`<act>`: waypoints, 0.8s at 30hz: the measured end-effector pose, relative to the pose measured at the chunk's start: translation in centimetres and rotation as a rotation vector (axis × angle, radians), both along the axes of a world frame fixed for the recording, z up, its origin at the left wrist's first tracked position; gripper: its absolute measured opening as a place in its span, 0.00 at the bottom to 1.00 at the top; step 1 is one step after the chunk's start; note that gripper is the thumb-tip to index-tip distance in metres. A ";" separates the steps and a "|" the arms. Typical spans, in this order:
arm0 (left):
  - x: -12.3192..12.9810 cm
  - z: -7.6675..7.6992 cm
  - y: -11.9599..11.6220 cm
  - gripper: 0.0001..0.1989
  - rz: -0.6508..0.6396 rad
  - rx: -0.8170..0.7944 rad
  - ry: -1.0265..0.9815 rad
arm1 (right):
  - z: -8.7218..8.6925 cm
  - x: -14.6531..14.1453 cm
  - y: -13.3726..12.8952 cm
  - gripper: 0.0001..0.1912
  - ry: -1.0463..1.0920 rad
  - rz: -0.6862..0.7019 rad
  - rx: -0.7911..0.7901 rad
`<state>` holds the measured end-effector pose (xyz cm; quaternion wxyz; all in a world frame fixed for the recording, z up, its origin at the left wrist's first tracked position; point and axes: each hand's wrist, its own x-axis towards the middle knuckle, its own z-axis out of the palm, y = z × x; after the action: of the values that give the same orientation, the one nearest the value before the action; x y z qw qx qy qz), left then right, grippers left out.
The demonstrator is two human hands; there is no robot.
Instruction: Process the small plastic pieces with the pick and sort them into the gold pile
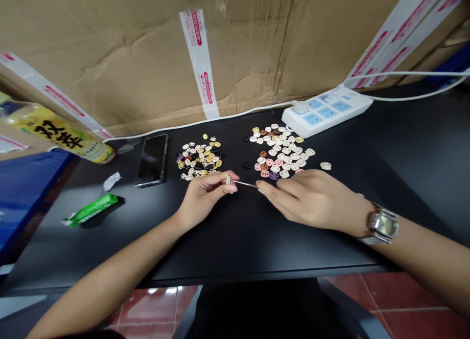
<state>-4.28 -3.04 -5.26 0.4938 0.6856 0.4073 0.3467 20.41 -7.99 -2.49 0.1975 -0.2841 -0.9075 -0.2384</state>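
While both forearms rest on the black table [227, 241], two heaps of small buttons [282, 150] lie just beyond the hands. Closed fingers of the right hand [312, 199] pinch a thin needle [245, 183]; the left hand [205, 192] pinches a white button [229, 180] at its tip.

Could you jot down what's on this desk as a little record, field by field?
Left hand: the left hand pinches a small white piece at its fingertips.
Right hand: the right hand holds a thin metal pin that points to the white piece.
Left pile: small pieces, mostly white, yellow and black.
Right pile: more pieces, mostly white, pink and brown.
Surface: black desk.
Also there: phone, power strip, green packet, bottle, wristwatch.
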 end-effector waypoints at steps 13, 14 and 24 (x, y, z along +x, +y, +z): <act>-0.2 -0.1 0.4 0.11 0.180 -0.033 -0.328 | 0.2 0.5 -0.7 0.14 0.291 -0.033 -0.002; -0.1 -0.2 0.5 0.12 0.114 -0.120 -0.396 | 0.3 0.5 -0.6 0.13 0.363 -0.037 -0.043; 0.1 -0.2 -0.3 0.11 -0.166 -0.348 -0.515 | 0.2 -0.4 -0.7 0.07 0.554 0.048 -0.332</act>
<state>-4.21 -3.36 -5.43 0.7170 0.5115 0.2650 0.3925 20.00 -8.69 -2.26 0.3937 -0.3448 -0.8521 0.0039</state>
